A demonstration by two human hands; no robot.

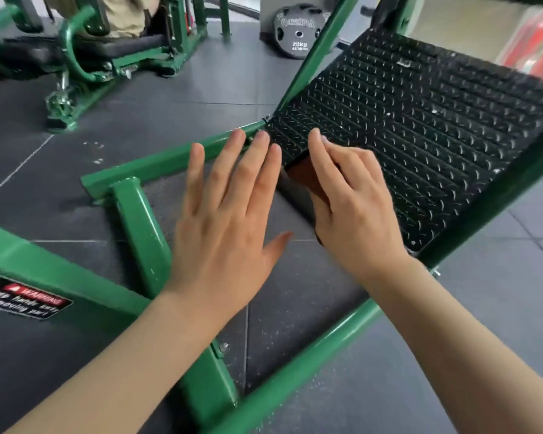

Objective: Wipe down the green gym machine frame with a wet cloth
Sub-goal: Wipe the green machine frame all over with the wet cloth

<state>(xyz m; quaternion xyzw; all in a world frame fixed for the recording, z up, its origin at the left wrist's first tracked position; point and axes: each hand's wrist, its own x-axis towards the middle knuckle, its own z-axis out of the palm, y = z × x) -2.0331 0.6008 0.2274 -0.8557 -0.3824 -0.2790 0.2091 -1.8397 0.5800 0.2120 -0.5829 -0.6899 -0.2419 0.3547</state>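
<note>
Right hand (pixel 355 208) grips brown cloth (pixel 304 180); left hand (pixel 229 220) spread. Plate (pixel 298 32) reads "20kg"; sticker (pixel 29 299) "WARNING".

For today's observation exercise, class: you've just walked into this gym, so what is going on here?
A person is crouched over a green gym machine frame. The right hand grips a dark reddish-brown cloth at the lower left edge of the black tread-plate footplate. The left hand hovers flat and open beside it, fingers straight, over the green bar. A 20kg weight plate leans against the wall behind.
</note>
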